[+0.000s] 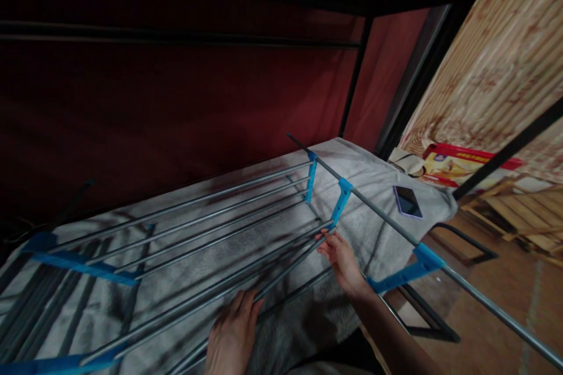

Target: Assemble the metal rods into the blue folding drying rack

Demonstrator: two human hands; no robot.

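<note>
so both hands are on the same gray tube [288,268], which slants across the middle of a rack with blue brackets, sitting on a pale gray blanket [360,158]; right hand [342,258] has its thumb and fingertips pinched on the far end of the tube, right by the middle blue bracket [341,202]; left hand [235,328] is closed over the tube nearer the body, fingers curled on top, though the underside of that grip is hidden; four more rods run side by side to the left of it, from a small blue bracket [311,179] at the far end to a longer blue bracket [88,265] on the left; a long pole [382,214] passes through the brackets on the right side; there's also a phone [408,202] lying on the blanket beyond that pole, and a red and yellow box [457,164] past the blanket's edge
</note>
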